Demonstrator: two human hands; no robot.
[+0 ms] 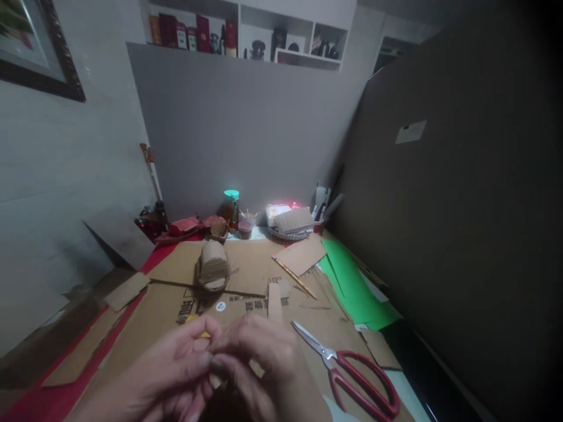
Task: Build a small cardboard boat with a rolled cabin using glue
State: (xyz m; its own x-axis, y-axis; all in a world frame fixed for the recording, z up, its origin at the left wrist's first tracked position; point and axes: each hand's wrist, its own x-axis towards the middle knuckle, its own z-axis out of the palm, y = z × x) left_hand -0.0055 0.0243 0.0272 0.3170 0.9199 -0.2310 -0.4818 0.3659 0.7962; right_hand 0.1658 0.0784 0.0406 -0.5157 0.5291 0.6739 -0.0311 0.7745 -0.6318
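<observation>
My left hand (pixel 180 366) and my right hand (pixel 259 354) meet at the bottom centre, over a cardboard sheet (pixel 167 310). Thumbs and forefingers are pinched together at one spot; whatever is between them is too small and hidden to name. Small yellowish bits show behind and below the fingers. A narrow cardboard strip (pixel 275 302) lies just beyond my right hand. To the right rest scissors (pixel 328 354) with red handles, blades slightly apart. Farther back, a small oval cardboard holder (pixel 214 266) contains rolled and stacked cardboard pieces.
A pencil (pixel 294 276) lies near a cardboard piece (pixel 301 255) and green paper (pixel 356 287). Along the back stand a bottle with a teal lid (pixel 231 208), a tray of corrugated pieces (pixel 292 223) and a pen cup (pixel 319 220). A dark panel (pixel 453 193) rises on the right.
</observation>
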